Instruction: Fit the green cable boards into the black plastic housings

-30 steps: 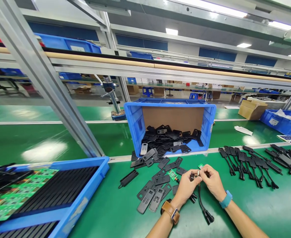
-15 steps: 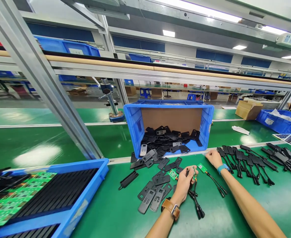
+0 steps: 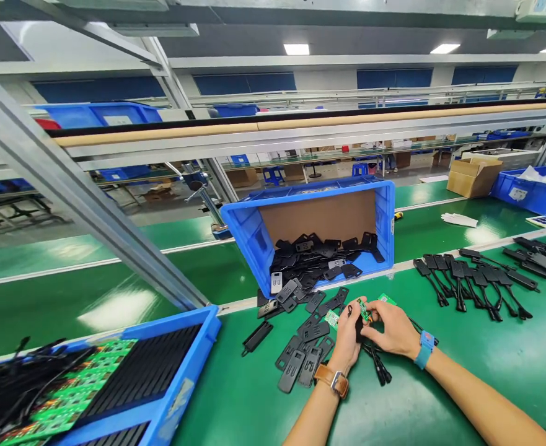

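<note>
My left hand [image 3: 348, 337], with a brown watch strap, is closed round a small green circuit board [image 3: 364, 311] and a black piece beneath it. Black cables [image 3: 380, 367] hang below. Against the board's right side are the fingers of my right hand [image 3: 393, 328], which wears a blue band; thumb and forefinger pinch at the board. Another green board [image 3: 387, 299] lies partly hidden behind my right hand, its cable running right. One more green board [image 3: 331, 319] lies just left of my left hand. Flat black covers [image 3: 292, 370] are scattered further left.
A blue bin [image 3: 307, 197] on its side holds many black covers. At lower left stands a blue tray [image 3: 184, 378] with black strips and green boards. Finished-looking black cabled units [image 3: 481, 279] lie at right. A metal post [image 3: 91, 198] slants across the left.
My right hand has come left from the table to the board in my left hand, and its fingers have closed at it. The camera view has shifted and tilted.
</note>
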`<state>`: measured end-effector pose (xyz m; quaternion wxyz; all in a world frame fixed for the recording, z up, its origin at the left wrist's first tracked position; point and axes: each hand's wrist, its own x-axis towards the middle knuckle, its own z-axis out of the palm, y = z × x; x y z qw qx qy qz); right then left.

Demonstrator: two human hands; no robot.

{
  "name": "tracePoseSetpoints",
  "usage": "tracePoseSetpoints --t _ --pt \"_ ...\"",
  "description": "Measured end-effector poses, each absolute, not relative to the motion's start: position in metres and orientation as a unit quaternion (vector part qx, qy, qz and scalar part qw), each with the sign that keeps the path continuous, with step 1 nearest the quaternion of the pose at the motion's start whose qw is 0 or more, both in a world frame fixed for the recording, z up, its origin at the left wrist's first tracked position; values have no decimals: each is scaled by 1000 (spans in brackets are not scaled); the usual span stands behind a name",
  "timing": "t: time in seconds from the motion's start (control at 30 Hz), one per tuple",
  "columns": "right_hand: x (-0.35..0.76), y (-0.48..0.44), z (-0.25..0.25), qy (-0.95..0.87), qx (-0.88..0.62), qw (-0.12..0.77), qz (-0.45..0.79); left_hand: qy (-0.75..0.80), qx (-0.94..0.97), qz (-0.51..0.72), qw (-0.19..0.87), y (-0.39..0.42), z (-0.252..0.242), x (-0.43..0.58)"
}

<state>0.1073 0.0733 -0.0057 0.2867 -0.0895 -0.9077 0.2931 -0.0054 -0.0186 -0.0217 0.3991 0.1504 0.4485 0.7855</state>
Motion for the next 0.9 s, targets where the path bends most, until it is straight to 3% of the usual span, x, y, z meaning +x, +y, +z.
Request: tracePoseSetpoints --t 0.23,0.6,0.9 --pt "102 74 -15 -893 -111 265 346 435 140 804 380 -18 -21 -5" --pt "112 86 -6 -923 -43 327 197 443 176 791 385 -18 -17 -15" --pt "115 94 7 -900 34 284 329 437 214 732 477 -23 -12 -12"
